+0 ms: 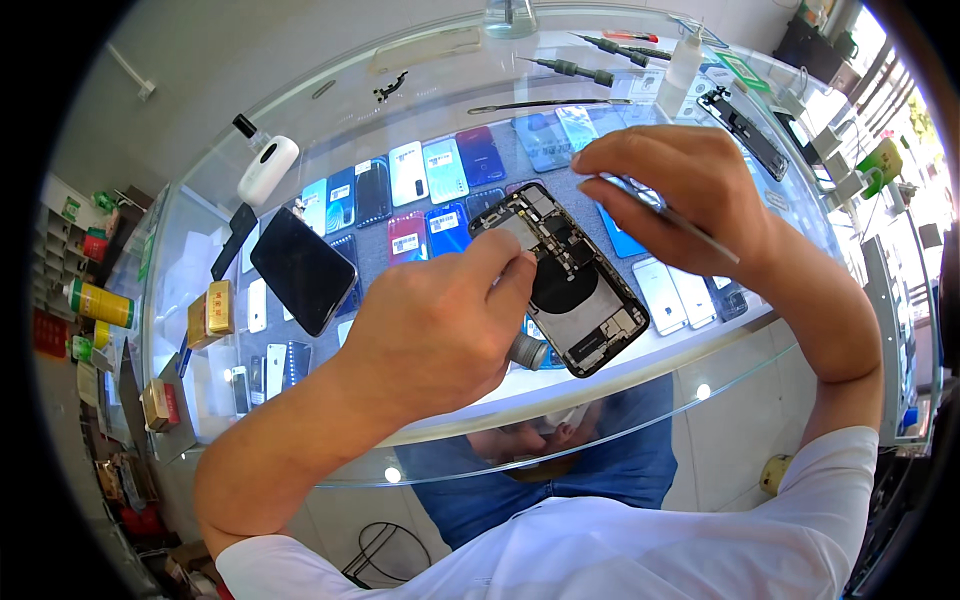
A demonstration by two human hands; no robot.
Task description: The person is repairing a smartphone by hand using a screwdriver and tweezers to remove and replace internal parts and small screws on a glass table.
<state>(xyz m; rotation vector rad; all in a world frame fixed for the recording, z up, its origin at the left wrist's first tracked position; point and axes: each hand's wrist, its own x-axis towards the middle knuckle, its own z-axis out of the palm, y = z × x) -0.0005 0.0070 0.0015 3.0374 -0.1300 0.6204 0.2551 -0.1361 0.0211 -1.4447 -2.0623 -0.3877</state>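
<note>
While my left hand (440, 325) pinches the opened phone (565, 280) steady on the glass counter (700, 340), my right hand (680, 190) grips tweezers (690, 228) above it; I judge careful part-picking next.

Opened phone (575, 290): back housing without its screen, black frame, insides up. Round black coil at its middle, metal shields and connectors in the upper half, small boards at the lower end. Lies flat and diagonal on the glass counter (700, 345), top end up-left, bottom end down-right near the counter's near edge. Left hand (440, 330) pinches its upper-left part, fingertips on the boards. Thin metal tool (690, 225): slim silver rod, held tilted in the right hand (680, 195) just above the phone's upper right.
</note>
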